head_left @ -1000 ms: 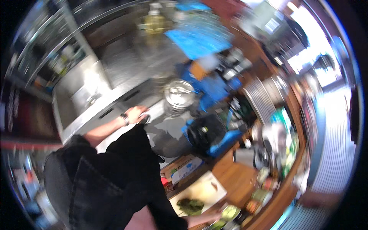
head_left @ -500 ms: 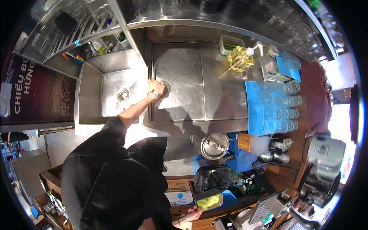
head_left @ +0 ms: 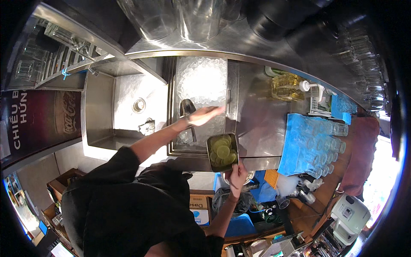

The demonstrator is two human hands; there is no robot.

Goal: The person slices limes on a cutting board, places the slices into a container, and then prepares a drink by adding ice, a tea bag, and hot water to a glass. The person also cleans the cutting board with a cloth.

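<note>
My left hand point(head_left: 204, 115) reaches flat, fingers stretched out, over an ice bin point(head_left: 203, 81) full of ice, its fingertips next to the edge of the steel sliding lid point(head_left: 232, 100). A metal scoop point(head_left: 186, 107) lies in the ice just left of that hand. My right hand point(head_left: 237, 176) grips the near end of a small rectangular steel container point(head_left: 222, 150) filled with lime slices. It holds the container at the counter's front edge, over the bin's near right corner.
A steel sink point(head_left: 128, 107) lies left of the ice bin. Right of the lid are yellow bottles point(head_left: 284, 85) and a blue mat point(head_left: 295, 141) with several upturned glasses. Glasses hang overhead point(head_left: 192, 17). Boxes and bar gear crowd the floor below.
The lid over the ice bin has slid right, so the ice and scoop now show. My right hand has brought the container of lime slices up to the counter edge.
</note>
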